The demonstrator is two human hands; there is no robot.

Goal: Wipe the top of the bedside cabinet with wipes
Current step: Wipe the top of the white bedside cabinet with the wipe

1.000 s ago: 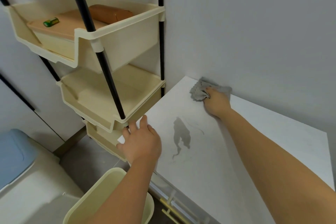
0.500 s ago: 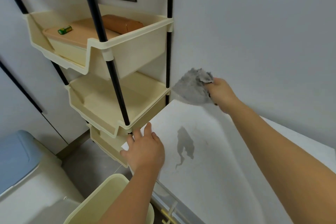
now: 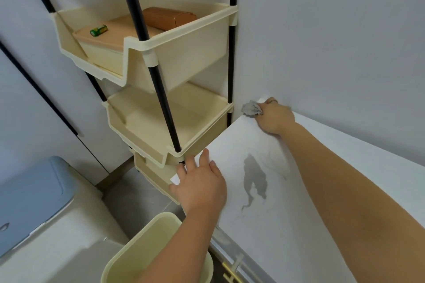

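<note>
right hand [image 3: 274, 117] fingers curled tight around crumpled grey wipe [image 3: 251, 108], pressed on far corner of white cabinet top [image 3: 322, 202] by the wall. left hand [image 3: 201, 182] flat, fingers loosely together, on near-left edge. grey stain [image 3: 254, 176] between them.

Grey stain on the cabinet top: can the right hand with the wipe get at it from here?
Probably yes. The grey stain lies on open white top between both hands; nothing stands between it and the right hand holding the crumpled grey wipe.

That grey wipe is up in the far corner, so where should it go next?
Probably toward the person: the right hand presses the wipe at the cabinet top's far corner, while the grey smear mid-surface remains unwiped.
</note>
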